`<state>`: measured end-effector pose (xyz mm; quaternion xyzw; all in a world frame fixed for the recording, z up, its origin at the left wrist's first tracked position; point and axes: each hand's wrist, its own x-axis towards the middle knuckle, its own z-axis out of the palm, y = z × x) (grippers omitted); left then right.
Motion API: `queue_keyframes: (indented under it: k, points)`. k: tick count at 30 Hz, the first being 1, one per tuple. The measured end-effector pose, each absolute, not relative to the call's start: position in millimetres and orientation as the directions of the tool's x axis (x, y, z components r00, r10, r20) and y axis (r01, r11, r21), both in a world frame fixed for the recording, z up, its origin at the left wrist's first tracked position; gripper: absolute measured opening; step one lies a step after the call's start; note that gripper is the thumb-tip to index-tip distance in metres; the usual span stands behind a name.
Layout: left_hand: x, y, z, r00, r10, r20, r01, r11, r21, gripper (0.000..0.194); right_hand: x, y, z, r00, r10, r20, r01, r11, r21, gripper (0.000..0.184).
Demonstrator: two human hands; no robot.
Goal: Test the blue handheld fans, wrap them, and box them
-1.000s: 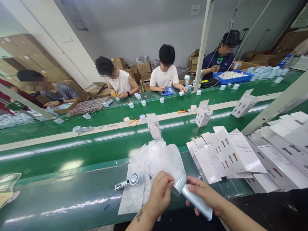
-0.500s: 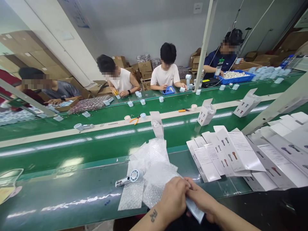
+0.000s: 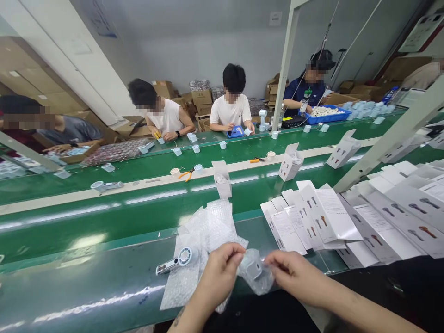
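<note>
Between my hands is a clear bubble-wrap bag [image 3: 265, 283] with a pale device inside; a small dark slot shows on its end. My left hand [image 3: 220, 270] pinches the bag's left edge, and my right hand [image 3: 291, 273] pinches the right edge. Left of them, a small handheld fan [image 3: 185, 255] with a round pale-blue head lies across flat bubble-wrap bags [image 3: 218, 217] piled on the green bench. The lower part of the bag hangs over the bench edge in front of my lap.
Rows of open white printed boxes [image 3: 335, 215] stand at the right. Filled boxes [image 3: 222, 182] sit on the green conveyor [image 3: 114, 210]. Pliers [image 3: 187, 175] and fan parts lie on the ledge. Several people work across the line. A metal post [image 3: 388, 136] slants at the right.
My hands have moved apart from a clasp around the wrapped bundle to opposite edges of the bag. The bag's end with the device now faces up. The view has shifted slightly right.
</note>
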<state>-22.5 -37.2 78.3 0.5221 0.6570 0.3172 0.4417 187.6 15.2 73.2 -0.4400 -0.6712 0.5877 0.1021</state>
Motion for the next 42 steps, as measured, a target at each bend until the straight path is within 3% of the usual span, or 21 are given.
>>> queue_keyframes:
  k: [2,5,6,7,8,10,11,12,14,18,21,23,25,28,30,31,34,36,38,42]
  points:
    - [-28,-39,82,-0.081,0.962,-0.261,0.356,0.273,0.894,0.033,179,15,73,-0.595,0.696,-0.402,0.313,-0.26,-0.913,0.014]
    - [-29,-43,73,0.108,0.952,-0.287,0.391,0.225,0.893,0.079,156,12,61,-0.611,0.698,-0.373,0.061,-0.428,-0.902,0.018]
    - [-27,-44,67,0.171,0.935,-0.312,0.419,0.217,0.882,0.082,150,14,56,-0.617,0.687,-0.385,0.028,-0.469,-0.883,0.021]
    - [-25,-45,58,0.196,0.92,-0.34,0.452,0.223,0.864,0.071,144,19,50,-0.624,0.671,-0.401,0.036,-0.488,-0.872,0.024]
    - [-24,-46,49,0.175,0.915,-0.363,0.483,0.242,0.842,0.051,142,28,45,-0.622,0.666,-0.412,0.095,-0.459,-0.883,0.028]
    - [-22,-47,31,0.058,0.926,-0.373,0.511,0.294,0.808,0.022,143,56,34,-0.538,0.732,-0.419,0.412,-0.206,-0.888,0.037]
    - [-23,-47,24,0.001,0.933,-0.359,0.508,0.309,0.804,0.021,147,74,28,-0.46,0.797,-0.391,0.606,-0.039,-0.794,0.041]
    - [-25,-48,19,-0.026,0.941,-0.339,0.491,0.307,0.815,0.021,151,92,22,-0.351,0.871,-0.344,0.791,0.079,-0.607,0.046]
    - [-32,-50,14,-0.046,0.955,-0.294,0.409,0.286,0.867,0.022,159,124,10,-0.216,0.927,-0.306,0.924,0.092,-0.372,0.058]
    - [-57,-52,29,-0.203,0.921,-0.332,0.11,0.359,0.927,0.029,164,141,-3,-0.179,0.926,-0.333,0.953,0.079,-0.293,0.041]
    - [-83,-48,51,-0.338,0.853,-0.398,-0.194,0.351,0.916,0.037,164,117,7,-0.25,0.936,-0.248,0.928,0.158,-0.337,0.026]
    - [-95,-40,67,-0.424,0.832,-0.358,-0.343,0.219,0.914,0.034,162,95,15,-0.347,0.935,-0.075,0.854,0.282,-0.438,0.034]
    - [-101,-28,78,-0.511,0.825,-0.242,-0.393,0.026,0.919,0.031,157,76,15,-0.421,0.899,0.117,0.739,0.415,-0.531,0.056]
    - [-100,-10,87,-0.481,0.876,0.028,-0.215,-0.149,0.965,0.018,145,56,-5,-0.463,0.857,0.227,0.623,0.497,-0.604,0.077]
    - [-97,-3,92,-0.253,0.952,0.172,0.1,-0.151,0.983,0.007,138,48,-25,-0.455,0.856,0.247,0.594,0.498,-0.632,0.08]
    - [-94,-2,96,-0.098,0.977,0.19,0.291,-0.155,0.944,0.011,136,45,-35,-0.443,0.857,0.262,0.584,0.498,-0.641,0.081]
    - [-79,-2,119,0.21,0.978,0.012,0.764,-0.172,0.621,0.038,134,38,-54,-0.436,0.842,0.317,0.541,0.527,-0.656,0.082]
    - [-60,1,137,0.209,0.967,-0.142,0.925,-0.148,0.351,0.041,132,35,-58,-0.438,0.832,0.339,0.511,0.541,-0.668,0.082]
    - [-35,11,146,0.198,0.947,-0.252,0.973,-0.16,0.164,0.035,130,33,-58,-0.428,0.83,0.358,0.48,0.545,-0.687,0.082]
    - [9,37,133,0.298,0.876,-0.379,0.955,-0.271,0.123,0.025,124,32,-60,-0.468,0.797,0.382,0.392,0.575,-0.718,0.078]
